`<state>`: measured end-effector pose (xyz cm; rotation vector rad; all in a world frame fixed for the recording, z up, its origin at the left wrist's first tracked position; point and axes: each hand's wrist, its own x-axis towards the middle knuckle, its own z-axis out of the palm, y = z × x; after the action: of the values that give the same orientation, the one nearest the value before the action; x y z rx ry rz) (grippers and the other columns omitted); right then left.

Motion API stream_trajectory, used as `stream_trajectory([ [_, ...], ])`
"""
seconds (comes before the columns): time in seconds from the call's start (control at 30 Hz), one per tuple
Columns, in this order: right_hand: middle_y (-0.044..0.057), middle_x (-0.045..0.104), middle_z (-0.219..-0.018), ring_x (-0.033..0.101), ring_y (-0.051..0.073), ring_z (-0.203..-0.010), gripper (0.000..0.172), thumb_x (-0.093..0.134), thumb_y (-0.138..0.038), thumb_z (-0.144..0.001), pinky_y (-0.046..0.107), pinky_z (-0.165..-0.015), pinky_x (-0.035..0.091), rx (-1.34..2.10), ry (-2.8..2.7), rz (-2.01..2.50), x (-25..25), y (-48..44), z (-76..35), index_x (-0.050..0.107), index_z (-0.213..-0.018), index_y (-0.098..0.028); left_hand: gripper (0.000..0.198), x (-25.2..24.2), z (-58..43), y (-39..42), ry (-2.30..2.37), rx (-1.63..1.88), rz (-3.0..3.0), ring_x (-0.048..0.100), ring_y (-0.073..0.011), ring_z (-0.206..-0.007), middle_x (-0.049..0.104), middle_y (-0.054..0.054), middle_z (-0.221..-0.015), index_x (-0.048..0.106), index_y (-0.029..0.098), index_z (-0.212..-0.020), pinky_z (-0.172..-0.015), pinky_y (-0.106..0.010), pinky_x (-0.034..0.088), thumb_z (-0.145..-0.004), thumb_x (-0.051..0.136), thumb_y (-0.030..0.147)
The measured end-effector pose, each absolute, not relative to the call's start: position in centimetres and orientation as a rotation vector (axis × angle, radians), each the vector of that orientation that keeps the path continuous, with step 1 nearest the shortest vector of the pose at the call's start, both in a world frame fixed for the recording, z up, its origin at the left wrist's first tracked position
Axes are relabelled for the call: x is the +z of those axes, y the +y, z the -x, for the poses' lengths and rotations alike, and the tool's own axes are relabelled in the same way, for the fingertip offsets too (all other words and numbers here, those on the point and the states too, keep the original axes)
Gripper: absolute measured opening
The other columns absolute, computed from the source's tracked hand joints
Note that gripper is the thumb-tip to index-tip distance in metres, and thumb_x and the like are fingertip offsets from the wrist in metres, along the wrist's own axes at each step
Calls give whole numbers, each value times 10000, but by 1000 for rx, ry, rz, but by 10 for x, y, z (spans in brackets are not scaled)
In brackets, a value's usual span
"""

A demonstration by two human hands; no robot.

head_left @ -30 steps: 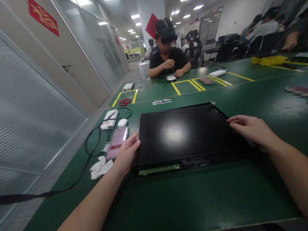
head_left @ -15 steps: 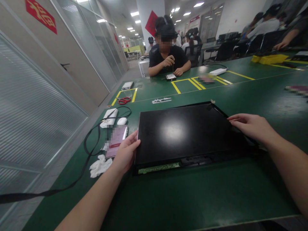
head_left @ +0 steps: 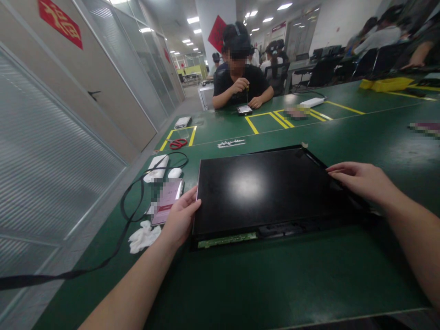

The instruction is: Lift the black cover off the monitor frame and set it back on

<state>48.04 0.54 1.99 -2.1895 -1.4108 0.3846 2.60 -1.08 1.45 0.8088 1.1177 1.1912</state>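
A dark LCD screen panel (head_left: 261,192) lies face up on the green table, with a green circuit board (head_left: 227,240) showing along its near edge. My left hand (head_left: 180,215) is closed on the panel's left edge, thumb on the upper side and fingers partly hidden beyond it. A black frame (head_left: 314,158) borders the panel at the far and right sides. My right hand (head_left: 364,181) pinches the right edge of this frame between thumb and fingers; the fingertips are partly hidden.
Left of the panel lie a crumpled tissue (head_left: 144,237), a phone (head_left: 167,201), a white mouse-shaped item (head_left: 175,173) and a black strap (head_left: 140,197). Red-handled scissors (head_left: 178,144) and small white strips (head_left: 231,143) lie farther off. A co-worker (head_left: 240,82) sits opposite, holding a thin tool.
Both hands keep their places on the panel and frame. Only a very slight shift of the view shows, and a person's arm at the far right has moved a little.
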Motion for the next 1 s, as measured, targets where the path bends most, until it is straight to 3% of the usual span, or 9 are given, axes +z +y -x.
stream_trajectory([
  [0.17, 38, 765, -961, 673, 221, -815, 401, 603, -462, -676, 397, -829, 512, 572, -1366, 2059, 14, 8, -490, 746, -982, -247, 617, 15, -29, -12, 1158, 1230, -816, 735, -266, -968, 774, -101, -1070, 663, 152, -1252, -854, -372, 596, -644, 763, 122],
  [0.3, 50, 762, -972, 674, 222, -838, 378, 581, -402, -693, 393, -837, 507, 473, -1404, 2070, 12, 12, -501, 744, -995, -244, 612, 14, -29, -12, 1178, 1247, -807, 735, -251, -959, 774, -95, -1072, 660, 149, -1249, -829, -339, 595, -645, 756, 114],
  [0.47, 75, 712, -941, 612, 201, -680, 518, 580, -407, -718, 366, -667, 497, 341, -1651, 2205, 4, 20, -508, 729, -1187, -245, 644, 14, -29, -12, 1193, 1253, -808, 735, -244, -954, 773, -102, -1078, 622, 128, -1288, -803, -314, 592, -658, 753, 111],
  [0.67, 105, 672, -1022, 626, 219, -817, 457, 575, -406, -747, 363, -763, 512, 299, -1768, 2228, -5, 24, -511, 762, -1119, -218, 659, 14, -30, -12, 1199, 1248, -835, 721, -268, -1014, 763, -109, -1113, 617, 140, -1312, -873, -357, 581, -669, 760, 128],
  [0.83, 85, 677, -915, 615, 208, -733, 470, 566, -401, -736, 364, -706, 516, 331, -1782, 2232, -6, 24, -514, 756, -1117, -201, 625, 10, -28, -12, 1201, 1243, -861, 700, -273, -1074, 751, -110, -1151, 633, 157, -1291, -941, -381, 556, -682, 774, 157],
  [1.0, 87, 654, -936, 611, 199, -742, 467, 564, -310, -695, 366, -749, 524, 268, -1826, 2212, -6, 24, -514, 757, -1108, -207, 603, 7, -29, -12, 1215, 1245, -886, 673, -273, -1138, 743, -110, -1168, 635, 152, -1276, -1034, -408, 498, -691, 780, 173],
])
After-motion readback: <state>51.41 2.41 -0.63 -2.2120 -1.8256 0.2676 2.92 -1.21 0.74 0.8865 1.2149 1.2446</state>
